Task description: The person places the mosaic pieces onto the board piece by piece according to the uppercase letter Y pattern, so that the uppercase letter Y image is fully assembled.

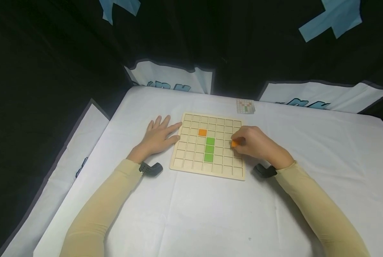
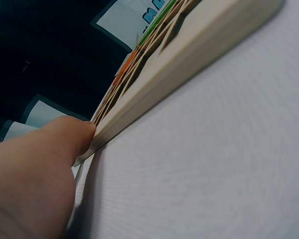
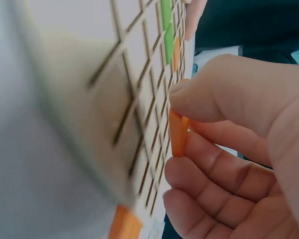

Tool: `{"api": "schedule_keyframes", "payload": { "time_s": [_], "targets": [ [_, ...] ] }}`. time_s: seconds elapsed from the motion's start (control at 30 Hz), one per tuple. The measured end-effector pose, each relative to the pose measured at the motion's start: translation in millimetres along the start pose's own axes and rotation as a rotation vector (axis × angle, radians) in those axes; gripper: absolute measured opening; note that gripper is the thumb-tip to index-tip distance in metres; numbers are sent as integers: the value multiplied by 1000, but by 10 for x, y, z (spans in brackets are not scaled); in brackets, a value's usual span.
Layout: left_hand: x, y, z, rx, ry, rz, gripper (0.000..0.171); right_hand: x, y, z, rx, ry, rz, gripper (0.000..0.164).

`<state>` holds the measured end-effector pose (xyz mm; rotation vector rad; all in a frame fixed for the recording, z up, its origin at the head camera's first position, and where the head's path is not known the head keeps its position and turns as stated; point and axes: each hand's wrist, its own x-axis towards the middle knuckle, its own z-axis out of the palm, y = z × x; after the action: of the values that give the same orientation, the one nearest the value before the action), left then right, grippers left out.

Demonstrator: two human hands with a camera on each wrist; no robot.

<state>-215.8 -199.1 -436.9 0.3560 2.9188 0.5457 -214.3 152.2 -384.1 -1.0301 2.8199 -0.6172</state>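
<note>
A wooden grid board lies on the white table. Three green square tiles form a column in its cells, and one orange tile sits up and left of them. My right hand pinches another orange tile between thumb and fingers, over the board's right side. The left hand lies spread at the left edge, index finger and thumb at the board; in the left wrist view its thumb touches the rim. One more orange piece shows by the board's edge in the right wrist view.
Behind the board, toward the table's far edge, lies a small patterned card, seemingly on a stack. Black curtains with blue tape surround the back and left of the table.
</note>
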Motion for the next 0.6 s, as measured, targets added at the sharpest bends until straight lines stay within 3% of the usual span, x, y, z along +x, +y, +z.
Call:
{"api": "schedule_keyframes", "payload": {
  "time_s": [0.23, 0.5, 0.6],
  "targets": [
    [-1, 12, -10, -3, -1, 5, 61, 335, -133, -25, -1, -12, -53, 22],
    [-2, 1, -4, -13, 7, 8, 61, 737, -202, 0, 15, -18, -93, 4],
    [3, 2, -2, -15, 8, 9, 61, 862, -236, 10, 17, -23, -93, 9]
  ]
}}
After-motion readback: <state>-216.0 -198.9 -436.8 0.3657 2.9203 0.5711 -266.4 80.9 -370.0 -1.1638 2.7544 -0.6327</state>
